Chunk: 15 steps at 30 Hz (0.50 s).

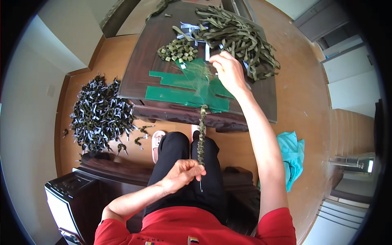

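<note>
Above my lap, my left hand [184, 173] is closed on the near end of a tightly gathered olive-green fabric strip [201, 134]. This strip runs up to the table's front edge, and a thin metal wire [201, 187] pokes out below my fingers. Out over the table, my right hand [228, 71] has its fingertips pinched at the end of a narrow white strip [207, 52]; whether they grip it is hidden. Green tape or sheet pieces [171, 94] lie flat on the tabletop beside that hand. Left of it sits a cluster of small folded olive pieces [179, 50].
Loose olive straps [245, 36] heap across the table's [134, 77] far right. On the floor at left is a large pile of olive pieces with white tags [102, 114]. A turquoise cloth [291, 155] lies on the floor at right. A dark cabinet-like unit [73, 185] stands near left.
</note>
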Available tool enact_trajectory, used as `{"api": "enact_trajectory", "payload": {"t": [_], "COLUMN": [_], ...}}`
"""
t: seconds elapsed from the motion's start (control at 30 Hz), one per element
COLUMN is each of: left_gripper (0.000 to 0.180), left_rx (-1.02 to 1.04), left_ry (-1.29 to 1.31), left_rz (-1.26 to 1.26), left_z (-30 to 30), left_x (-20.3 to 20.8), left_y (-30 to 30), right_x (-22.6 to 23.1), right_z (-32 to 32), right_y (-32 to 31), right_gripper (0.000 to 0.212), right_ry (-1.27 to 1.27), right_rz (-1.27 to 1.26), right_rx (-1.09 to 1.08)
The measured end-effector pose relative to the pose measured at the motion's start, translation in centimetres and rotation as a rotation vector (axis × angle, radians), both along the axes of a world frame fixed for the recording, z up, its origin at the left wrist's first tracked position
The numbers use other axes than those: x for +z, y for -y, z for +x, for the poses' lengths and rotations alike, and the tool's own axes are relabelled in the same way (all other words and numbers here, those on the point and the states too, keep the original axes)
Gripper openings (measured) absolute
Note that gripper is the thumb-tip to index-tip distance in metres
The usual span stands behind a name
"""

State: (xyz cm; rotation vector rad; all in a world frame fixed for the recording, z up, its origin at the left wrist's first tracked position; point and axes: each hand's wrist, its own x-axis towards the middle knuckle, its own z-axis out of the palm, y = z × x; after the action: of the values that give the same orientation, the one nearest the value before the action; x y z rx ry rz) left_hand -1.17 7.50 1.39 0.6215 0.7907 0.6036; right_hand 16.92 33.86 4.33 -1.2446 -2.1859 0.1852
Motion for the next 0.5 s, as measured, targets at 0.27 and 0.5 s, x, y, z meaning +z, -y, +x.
{"api": "enact_trajectory", "payload": {"t": [0.27, 0.5], "left_gripper": [0.023, 0.023], "left_rx": [-0.003, 0.013], "left_ry": [-0.004, 0.011], "left_rz": [-0.004, 0.021], "left_z": [-1.7, -2.4], "left_x": [0.4, 1.8], "left_y": [-1.0, 1.3], "right_x": [-2.5, -0.3], "right_z": [-0.6, -1.2], "right_y": [-3.8, 0.2], "right_gripper": [0.004, 0.005], "right_ry": [0.368, 0.425], "right_rz": [0.264, 0.139], "right_rx": [0.131, 0.128]}}
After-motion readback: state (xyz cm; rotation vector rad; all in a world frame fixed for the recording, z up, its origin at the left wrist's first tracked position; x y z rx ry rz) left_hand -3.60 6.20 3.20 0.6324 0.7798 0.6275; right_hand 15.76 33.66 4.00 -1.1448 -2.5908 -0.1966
